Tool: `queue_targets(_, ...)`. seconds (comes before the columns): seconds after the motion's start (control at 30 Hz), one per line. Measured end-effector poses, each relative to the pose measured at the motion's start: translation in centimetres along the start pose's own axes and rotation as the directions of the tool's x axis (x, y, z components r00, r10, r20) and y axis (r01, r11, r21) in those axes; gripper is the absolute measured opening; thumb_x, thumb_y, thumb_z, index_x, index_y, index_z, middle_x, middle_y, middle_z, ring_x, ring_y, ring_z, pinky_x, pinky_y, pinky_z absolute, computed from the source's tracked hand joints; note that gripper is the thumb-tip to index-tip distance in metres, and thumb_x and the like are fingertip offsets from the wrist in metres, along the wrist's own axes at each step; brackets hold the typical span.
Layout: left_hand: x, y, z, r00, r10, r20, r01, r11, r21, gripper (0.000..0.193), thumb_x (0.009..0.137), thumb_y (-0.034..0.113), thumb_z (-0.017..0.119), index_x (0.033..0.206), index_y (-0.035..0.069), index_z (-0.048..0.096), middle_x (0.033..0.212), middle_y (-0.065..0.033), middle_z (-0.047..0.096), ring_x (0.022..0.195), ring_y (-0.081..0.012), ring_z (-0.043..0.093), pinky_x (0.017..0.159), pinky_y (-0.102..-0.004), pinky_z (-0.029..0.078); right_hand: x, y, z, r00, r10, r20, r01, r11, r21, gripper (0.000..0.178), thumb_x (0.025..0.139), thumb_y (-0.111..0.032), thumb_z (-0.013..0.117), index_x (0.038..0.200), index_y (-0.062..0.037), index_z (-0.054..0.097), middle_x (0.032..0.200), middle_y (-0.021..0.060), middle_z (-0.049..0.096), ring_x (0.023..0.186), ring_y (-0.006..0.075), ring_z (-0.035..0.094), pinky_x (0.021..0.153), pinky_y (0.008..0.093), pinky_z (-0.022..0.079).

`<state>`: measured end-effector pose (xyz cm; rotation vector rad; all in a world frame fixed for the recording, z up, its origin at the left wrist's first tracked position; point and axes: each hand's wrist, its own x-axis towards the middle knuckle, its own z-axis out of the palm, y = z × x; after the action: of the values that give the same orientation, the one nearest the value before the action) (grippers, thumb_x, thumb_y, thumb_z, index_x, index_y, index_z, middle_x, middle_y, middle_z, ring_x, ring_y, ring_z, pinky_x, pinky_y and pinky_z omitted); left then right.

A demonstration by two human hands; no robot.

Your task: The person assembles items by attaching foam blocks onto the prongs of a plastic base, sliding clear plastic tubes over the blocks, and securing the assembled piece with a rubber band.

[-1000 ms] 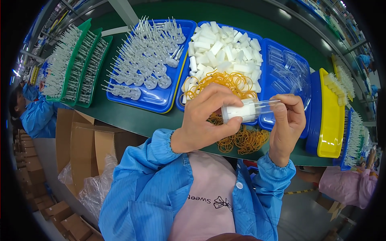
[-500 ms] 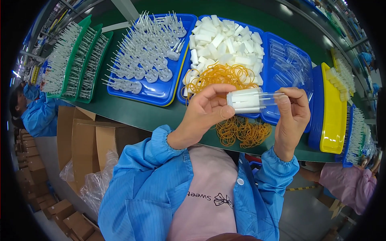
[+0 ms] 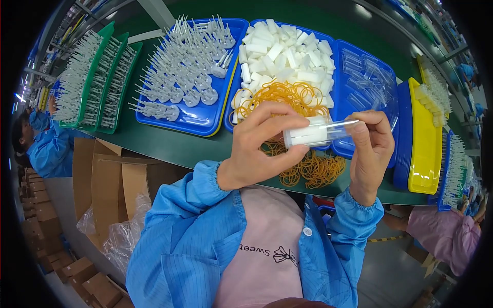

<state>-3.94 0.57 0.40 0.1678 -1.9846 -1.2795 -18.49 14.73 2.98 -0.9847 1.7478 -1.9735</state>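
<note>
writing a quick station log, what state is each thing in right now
left hand, closed on the wide left end of the white and clear piece
right hand, pinching its clear right end
white and clear piece, held up between both hands
white blocks, heaped
yellow rubber bands, loose, tangled
clear tubes, lying loose
cardboard box, open
clear plastic, crumpled
blue jacket, open in front
</note>
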Motion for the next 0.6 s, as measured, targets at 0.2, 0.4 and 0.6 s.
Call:
queue_targets(0.2, 0.9, 0.2, -0.3, 0.938, 0.331, -0.102, -0.276, 0.891, 0.360, 0.031, 0.062, 0.010, 0.074, 0.092, 0.008, 0.068, 0.086, -0.0072, 0.063, 0.068, -0.0203, 0.064, 0.056, -0.0273, 0.051, -0.5, -0.5, 1.5, 0.999, -0.043, -0.024, 0.044, 0.998, 0.048, 0.013, 0.089, -0.011, 0.061, 0.094, 0.0000, 0.056, 0.088, 0.0058, 0.056, 0.078, 0.0091, 0.052, 0.072, 0.0211, 0.042)
queue_targets(0.4, 0.7, 0.5, -0.8, 0.968, 0.245, -0.060, -0.220, 0.935, 0.278, 0.021, 0.069, 0.009, 0.069, 0.090, 0.002, 0.066, 0.083, -0.0123, 0.063, 0.072, -0.0234, 0.063, 0.061, -0.0305, 0.051, -1.2, -0.9, 2.1, 0.993, -0.116, -0.035, 0.117, 0.993, 0.028, 0.017, 0.083, -0.004, 0.067, 0.096, 0.0026, 0.058, 0.092, 0.0084, 0.056, 0.086, 0.0133, 0.052, 0.078, 0.0247, 0.042)
queue_targets(0.6, 1.1, 0.4, -0.5, 0.995, 0.061, -0.083, -0.059, 0.998, 0.023, 0.014, 0.074, 0.010, 0.067, 0.085, 0.002, 0.065, 0.073, -0.0069, 0.058, 0.059, -0.0144, 0.055, 0.049, -0.0265, 0.043, -1.1, -1.0, 2.3, 0.986, -0.165, -0.039, 0.163, 0.985, -0.050, 0.017, 0.082, -0.002, 0.067, 0.096, 0.0032, 0.060, 0.092, 0.0095, 0.057, 0.086, 0.0148, 0.053, 0.079, 0.0259, 0.042)
